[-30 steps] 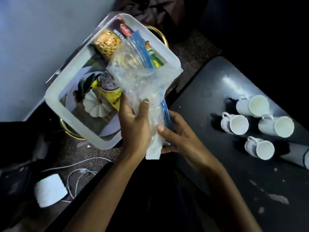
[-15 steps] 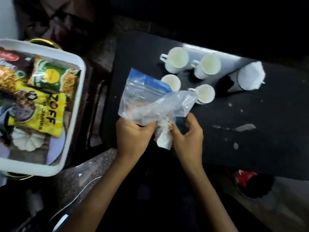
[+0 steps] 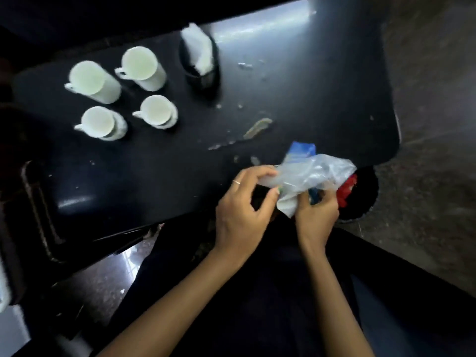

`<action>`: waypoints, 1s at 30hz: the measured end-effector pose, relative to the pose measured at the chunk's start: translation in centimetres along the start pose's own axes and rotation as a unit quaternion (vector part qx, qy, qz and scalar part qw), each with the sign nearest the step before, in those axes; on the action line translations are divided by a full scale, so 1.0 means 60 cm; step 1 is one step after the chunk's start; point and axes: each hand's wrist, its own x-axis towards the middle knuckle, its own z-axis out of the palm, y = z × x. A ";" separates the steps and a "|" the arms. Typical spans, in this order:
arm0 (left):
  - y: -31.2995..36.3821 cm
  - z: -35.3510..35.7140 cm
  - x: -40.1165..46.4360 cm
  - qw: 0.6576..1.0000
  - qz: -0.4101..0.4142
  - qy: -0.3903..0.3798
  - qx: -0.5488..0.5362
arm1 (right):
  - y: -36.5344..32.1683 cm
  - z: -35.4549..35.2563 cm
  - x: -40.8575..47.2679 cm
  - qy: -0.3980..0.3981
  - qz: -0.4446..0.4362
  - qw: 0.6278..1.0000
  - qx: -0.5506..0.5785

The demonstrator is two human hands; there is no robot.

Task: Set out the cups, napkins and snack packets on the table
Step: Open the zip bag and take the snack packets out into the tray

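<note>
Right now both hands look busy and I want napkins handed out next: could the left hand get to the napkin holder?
Probably not yet. The left hand is gripping the plastic bag; the napkin holder stands across the table, with open tabletop between them.

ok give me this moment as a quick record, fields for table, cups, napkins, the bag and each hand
table: black table, scraps and crumbs on it
cups: four white cups upright in a two-by-two group at the far left
napkins: white napkins standing in a dark holder, right of the cups
bag: clear plastic bag with a blue strip, held over the table's near right edge
left hand: left hand pinches the bag's left end
right hand: right hand grips the bag from below
floor: dark bin with something red inside
</note>
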 end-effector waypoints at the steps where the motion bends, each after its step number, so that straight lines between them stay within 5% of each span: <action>1: 0.008 0.040 -0.001 0.999 0.015 -0.027 0.019 | 0.019 -0.024 0.022 0.031 0.023 0.999 0.008; 5: 0.024 0.194 0.001 0.983 0.053 -0.147 0.095 | 0.091 -0.110 0.102 0.116 0.097 0.984 0.091; 9: 0.014 0.327 0.001 0.948 0.060 -0.258 0.175 | 0.166 -0.167 0.176 0.119 0.179 0.964 0.156; 17: -0.064 0.517 0.039 0.828 -0.074 -0.450 0.326 | 0.333 -0.178 0.329 0.076 0.293 0.952 0.051; 25: -0.145 0.573 0.095 0.739 -0.130 -0.524 0.403 | 0.440 -0.177 0.397 0.024 0.363 0.929 0.063; 30: -0.146 0.565 0.084 0.747 -0.122 -0.525 0.390 | 0.450 -0.184 0.390 0.022 0.374 0.922 0.096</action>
